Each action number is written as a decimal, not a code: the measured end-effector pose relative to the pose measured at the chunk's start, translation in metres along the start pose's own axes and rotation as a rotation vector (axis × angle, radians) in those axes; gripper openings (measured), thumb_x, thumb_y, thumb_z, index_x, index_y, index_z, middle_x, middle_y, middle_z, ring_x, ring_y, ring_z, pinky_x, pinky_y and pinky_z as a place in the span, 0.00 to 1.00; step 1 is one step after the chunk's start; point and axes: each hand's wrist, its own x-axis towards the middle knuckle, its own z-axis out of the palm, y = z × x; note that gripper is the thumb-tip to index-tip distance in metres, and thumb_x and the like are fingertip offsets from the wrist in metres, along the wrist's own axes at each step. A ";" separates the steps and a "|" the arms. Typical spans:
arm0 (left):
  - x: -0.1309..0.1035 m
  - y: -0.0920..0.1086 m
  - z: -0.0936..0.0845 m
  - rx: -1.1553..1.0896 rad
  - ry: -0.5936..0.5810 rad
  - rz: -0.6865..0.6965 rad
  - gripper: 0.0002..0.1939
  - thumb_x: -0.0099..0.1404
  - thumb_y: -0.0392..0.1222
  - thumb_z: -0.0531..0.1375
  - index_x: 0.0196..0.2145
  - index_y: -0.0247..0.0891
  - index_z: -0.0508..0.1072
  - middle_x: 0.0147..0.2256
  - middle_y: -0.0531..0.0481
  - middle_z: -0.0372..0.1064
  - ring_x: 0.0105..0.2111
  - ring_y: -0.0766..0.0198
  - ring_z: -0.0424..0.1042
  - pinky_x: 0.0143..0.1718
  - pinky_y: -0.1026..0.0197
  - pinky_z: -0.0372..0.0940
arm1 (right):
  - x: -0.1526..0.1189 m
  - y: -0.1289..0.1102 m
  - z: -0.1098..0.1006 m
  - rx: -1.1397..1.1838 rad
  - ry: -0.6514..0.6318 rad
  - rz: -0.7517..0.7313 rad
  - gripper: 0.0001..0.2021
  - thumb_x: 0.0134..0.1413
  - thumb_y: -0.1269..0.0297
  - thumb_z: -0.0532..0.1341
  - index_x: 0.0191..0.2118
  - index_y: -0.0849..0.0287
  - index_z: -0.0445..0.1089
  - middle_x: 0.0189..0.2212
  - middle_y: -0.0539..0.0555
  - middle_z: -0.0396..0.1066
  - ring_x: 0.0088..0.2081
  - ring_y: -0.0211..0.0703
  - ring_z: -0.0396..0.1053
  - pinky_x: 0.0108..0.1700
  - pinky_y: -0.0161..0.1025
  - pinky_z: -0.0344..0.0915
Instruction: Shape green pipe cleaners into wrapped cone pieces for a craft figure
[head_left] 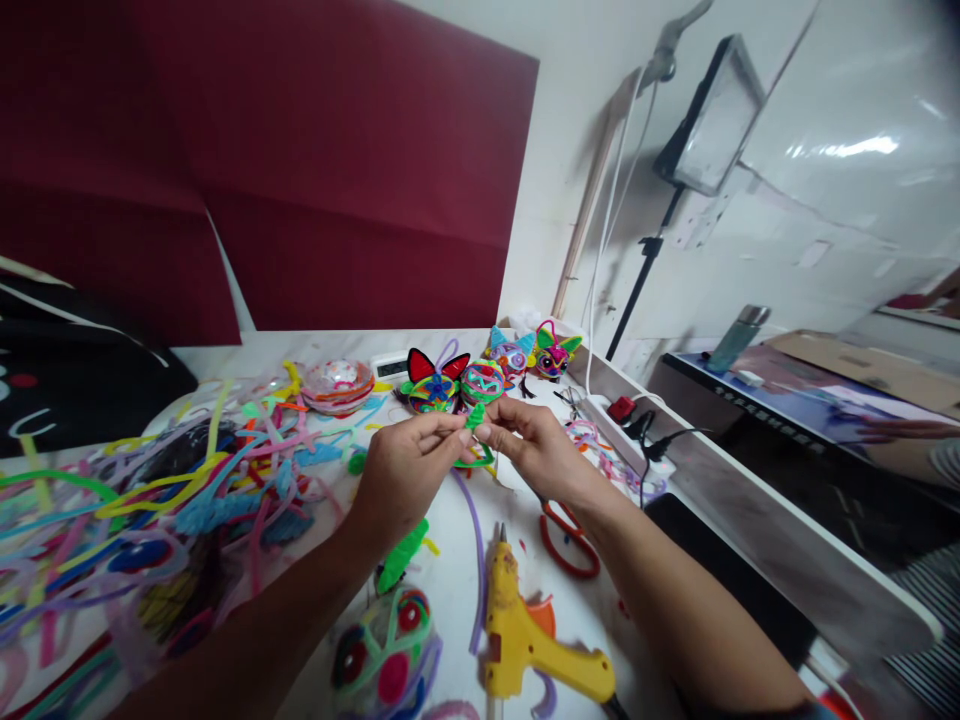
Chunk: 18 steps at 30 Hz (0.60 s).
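My left hand point(409, 462) and my right hand point(534, 445) meet over the middle of the white table, fingertips pinched. Between them is a green pipe cleaner point(475, 418), bent into a small pointed shape, with a loop hanging below. Just beyond stand colourful pipe-cleaner animal heads, one with red-and-black ears point(435, 385). Below my hands lie a purple pipe cleaner point(474, 560), a yellow glue gun point(517, 630) and red-handled scissors point(568, 540). Nearer my left forearm sit a round pipe-cleaner head point(390, 650) and a green fuzzy piece point(403, 555).
A tangled heap of pipe cleaners point(225, 480) covers the left side, beside a clear bowl point(337, 385). On the right are a power strip point(626, 430), a black flat device point(727, 580) and the table's raised edge point(795, 560). Another person's hand point(911, 440) shows at far right.
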 end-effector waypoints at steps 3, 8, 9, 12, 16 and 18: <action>0.003 -0.002 -0.001 -0.050 -0.001 -0.016 0.08 0.53 0.40 0.64 0.31 0.34 0.75 0.21 0.51 0.75 0.26 0.59 0.76 0.32 0.61 0.70 | 0.002 -0.001 0.001 0.033 0.019 0.000 0.14 0.50 0.54 0.64 0.28 0.60 0.64 0.23 0.48 0.61 0.26 0.36 0.58 0.30 0.35 0.56; 0.004 0.000 -0.001 -0.113 0.004 -0.065 0.09 0.52 0.39 0.64 0.32 0.33 0.75 0.21 0.51 0.75 0.26 0.59 0.75 0.35 0.59 0.69 | 0.004 0.000 0.003 0.074 0.061 0.042 0.15 0.44 0.55 0.68 0.30 0.60 0.66 0.24 0.48 0.64 0.27 0.36 0.61 0.31 0.35 0.59; 0.004 0.000 -0.001 -0.119 0.005 -0.073 0.09 0.52 0.40 0.65 0.32 0.33 0.75 0.21 0.51 0.75 0.26 0.60 0.75 0.35 0.59 0.69 | 0.004 0.001 0.004 0.077 0.072 0.046 0.15 0.44 0.56 0.68 0.32 0.60 0.66 0.24 0.48 0.64 0.26 0.36 0.61 0.31 0.35 0.60; 0.004 0.000 -0.001 -0.148 0.004 -0.094 0.11 0.52 0.41 0.65 0.32 0.32 0.75 0.22 0.50 0.75 0.26 0.60 0.75 0.35 0.59 0.68 | 0.003 0.005 0.004 0.047 0.096 0.038 0.16 0.46 0.57 0.67 0.37 0.60 0.66 0.24 0.48 0.66 0.26 0.36 0.63 0.31 0.35 0.61; 0.005 -0.002 0.000 -0.206 -0.004 -0.111 0.11 0.52 0.42 0.65 0.33 0.32 0.74 0.22 0.50 0.75 0.26 0.60 0.75 0.36 0.59 0.68 | 0.002 0.006 0.004 -0.065 0.074 0.014 0.10 0.52 0.58 0.62 0.33 0.61 0.68 0.25 0.50 0.67 0.27 0.37 0.64 0.30 0.35 0.60; 0.005 -0.003 0.000 -0.222 -0.013 -0.130 0.11 0.52 0.42 0.65 0.32 0.32 0.74 0.23 0.50 0.75 0.26 0.61 0.75 0.35 0.60 0.68 | 0.002 0.005 0.004 -0.092 0.064 0.008 0.09 0.53 0.60 0.61 0.30 0.61 0.68 0.24 0.50 0.66 0.26 0.36 0.63 0.29 0.34 0.58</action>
